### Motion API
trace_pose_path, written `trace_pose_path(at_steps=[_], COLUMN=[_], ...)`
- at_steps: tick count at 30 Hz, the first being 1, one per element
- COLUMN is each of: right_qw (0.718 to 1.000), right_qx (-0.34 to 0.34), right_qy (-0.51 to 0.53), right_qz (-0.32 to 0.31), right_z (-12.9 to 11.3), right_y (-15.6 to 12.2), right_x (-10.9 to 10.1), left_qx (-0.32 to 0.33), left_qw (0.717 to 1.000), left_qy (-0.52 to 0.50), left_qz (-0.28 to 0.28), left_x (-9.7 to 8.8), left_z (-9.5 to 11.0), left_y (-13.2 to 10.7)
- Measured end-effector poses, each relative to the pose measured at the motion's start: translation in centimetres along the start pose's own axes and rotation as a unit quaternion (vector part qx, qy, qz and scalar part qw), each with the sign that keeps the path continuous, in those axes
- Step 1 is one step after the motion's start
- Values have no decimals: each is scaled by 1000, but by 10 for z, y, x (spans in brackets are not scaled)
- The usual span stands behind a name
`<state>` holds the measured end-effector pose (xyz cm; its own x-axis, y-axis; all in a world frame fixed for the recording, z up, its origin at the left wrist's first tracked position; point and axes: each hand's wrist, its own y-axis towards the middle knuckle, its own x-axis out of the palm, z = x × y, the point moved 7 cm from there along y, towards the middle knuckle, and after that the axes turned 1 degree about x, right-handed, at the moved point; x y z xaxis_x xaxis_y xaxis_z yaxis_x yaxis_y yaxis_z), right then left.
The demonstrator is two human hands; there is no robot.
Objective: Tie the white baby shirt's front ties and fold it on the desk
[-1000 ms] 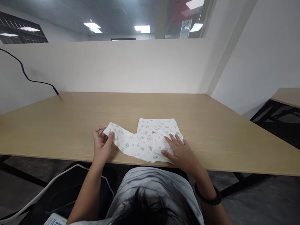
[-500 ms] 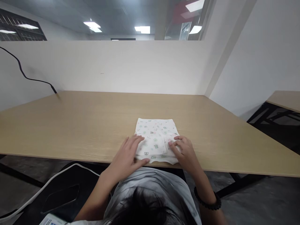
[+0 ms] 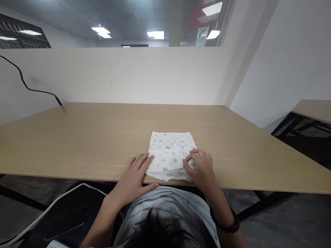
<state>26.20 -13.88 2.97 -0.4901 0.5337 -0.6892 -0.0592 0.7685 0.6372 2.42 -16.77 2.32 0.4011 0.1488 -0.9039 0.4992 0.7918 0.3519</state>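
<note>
A pale wood-grain worktop (image 3: 77,137) carries one folded white cloth (image 3: 169,144) (dotted with small green and pink prints), close to its front edge.

Honestly not much to make out here. Right end of the printed cotton cloth (image 3: 169,144) buried under the right hand (image 3: 200,168), so no telling how the fold sits underneath or how the fingers grip it. Little motifs on the cloth too tiny to read properly. Left of the cloth and lower down, a white cable (image 3: 51,205) running off the picture's edge, plus a scrap of printed card (image 3: 54,244) cut off at the bottom, lettering unreadable. Far right of the cloth, a second desk (image 3: 312,110) chopped by the frame.
</note>
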Motion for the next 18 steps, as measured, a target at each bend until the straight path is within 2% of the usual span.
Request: trace_pose_path(at_steps=[4,7,10,14,18], right_qw=[999,997,991,968,959], right_qx=[-22,-57,-62,-42,-34], right_qy=[-21,-7,25,62,112], right_qz=[-25,-41,-116,-239,-257], right_z=[-1,3,17,37,42], right_y=[-4,-7,-15,-35,-45], right_x=[3,-6,-16,-23,-30], left_qx=[40,63,71,76,86], left_qw=[998,996,995,995,994], left_qy=[10,5,0,-6,-38], left_qz=[-44,-63,-68,-57,-47], left_x=[7,9,9,7,-1], left_z=[3,5,5,3,-2], left_y=[-1,-2,-2,-4,-4])
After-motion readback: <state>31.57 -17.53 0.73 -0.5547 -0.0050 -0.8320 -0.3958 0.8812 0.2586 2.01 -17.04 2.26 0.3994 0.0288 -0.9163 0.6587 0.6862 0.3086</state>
